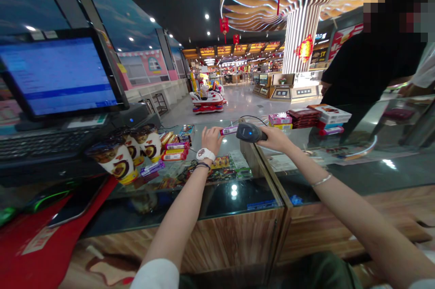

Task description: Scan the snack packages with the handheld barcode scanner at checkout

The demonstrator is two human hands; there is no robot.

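Above the glass counter [217, 198], my left hand [211, 138] is closed on one end of a slim purple candy pack [229, 131]. My right hand [276, 138] grips a dark barcode scanner [249, 132] with a small blue light on top. The scanner's head is close to the pack's right end; whether they touch I cannot tell. Left of my left wrist lie several candy packs [175, 146] in purple, orange and yellow wrappers. Beside them stand several patterned cups [117, 162] with dark tops. The fingers under the scanner's handle are partly hidden.
At the left are a monitor [61, 74], a black keyboard [37, 146], a phone [79, 200] and a red mat [20, 252]. Stacked boxes and packets [306, 118] sit on the counter's far right side. A person in black [370, 62] stands beyond the counter there.
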